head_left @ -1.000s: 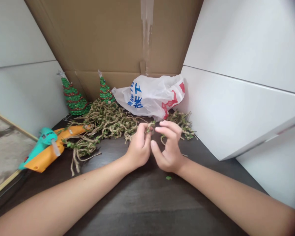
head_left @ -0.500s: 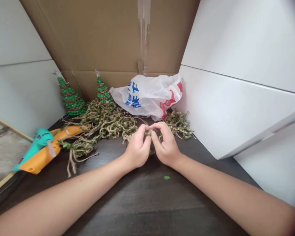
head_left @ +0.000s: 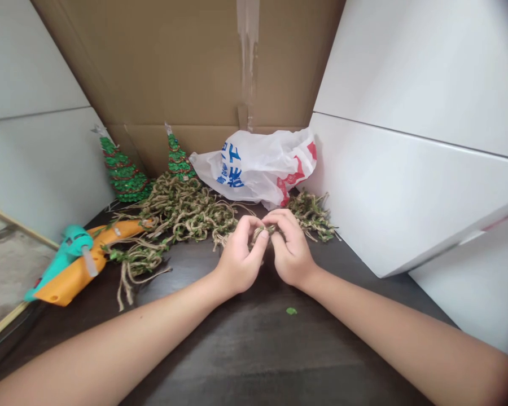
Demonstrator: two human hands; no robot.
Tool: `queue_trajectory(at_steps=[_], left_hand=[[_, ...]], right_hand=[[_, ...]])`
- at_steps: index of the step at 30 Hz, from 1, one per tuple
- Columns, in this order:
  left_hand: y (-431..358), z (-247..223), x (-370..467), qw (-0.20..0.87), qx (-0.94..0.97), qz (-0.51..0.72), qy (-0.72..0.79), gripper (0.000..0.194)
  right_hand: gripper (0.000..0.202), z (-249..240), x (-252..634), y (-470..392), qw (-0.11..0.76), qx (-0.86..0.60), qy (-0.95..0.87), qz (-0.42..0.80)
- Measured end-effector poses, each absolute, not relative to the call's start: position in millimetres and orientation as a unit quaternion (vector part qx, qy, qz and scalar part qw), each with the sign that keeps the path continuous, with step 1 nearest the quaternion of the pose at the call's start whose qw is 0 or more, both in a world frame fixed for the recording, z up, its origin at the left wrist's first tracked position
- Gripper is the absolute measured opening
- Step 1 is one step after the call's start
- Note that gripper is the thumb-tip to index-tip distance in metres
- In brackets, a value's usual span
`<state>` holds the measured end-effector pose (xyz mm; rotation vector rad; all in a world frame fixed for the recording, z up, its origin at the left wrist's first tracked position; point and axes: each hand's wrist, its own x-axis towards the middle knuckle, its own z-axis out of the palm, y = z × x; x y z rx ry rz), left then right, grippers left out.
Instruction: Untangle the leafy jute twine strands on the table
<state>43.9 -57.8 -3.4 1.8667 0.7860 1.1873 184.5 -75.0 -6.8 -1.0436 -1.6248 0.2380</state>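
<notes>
Above the dark tabletop (head_left: 245, 355), the left hand (head_left: 242, 256) and right hand (head_left: 291, 251) are meeting around a small leafy twine piece (head_left: 271, 229), the fingers of both pinching it. The right fingers, spread apart a second ago, are now closing on it, so both hands are working it together. Behind, a crumpled white bag (head_left: 258, 160) is showing blue Chinese characters, too creased to read surely, and red print.

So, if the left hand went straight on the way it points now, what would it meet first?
The left hand would likely meet the right hand first, just across from it, with the leafy twine they hold caught between; exact depth is unclear.
</notes>
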Motion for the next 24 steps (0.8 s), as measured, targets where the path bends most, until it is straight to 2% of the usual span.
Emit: queue_trajectory(at_steps=[4, 8, 16, 24], left_hand=[[-58.1, -2.7, 42.3, 0.371, 0.738, 0.464, 0.321, 0.017], [-57.8, -1.2, 41.3, 0.346, 0.751, 0.452, 0.335, 0.02], [-54.6, -2.0, 43.0, 0.35, 0.736, 0.456, 0.356, 0.012], [-55.9, -3.1, 42.8, 0.341, 0.737, 0.477, 0.338, 0.008]], right_hand=[[0.013, -4.6, 183.5, -79.5, 0.522, -0.473, -0.703, 0.1], [0.015, -4.7, 183.7, -82.6, 0.491, -0.493, -0.711, 0.104], [0.008, -4.6, 181.1, -77.9, 0.498, -0.535, -0.667, 0.149], [0.018, -4.6, 182.7, -75.5, 0.505, -0.519, -0.669, 0.17]])
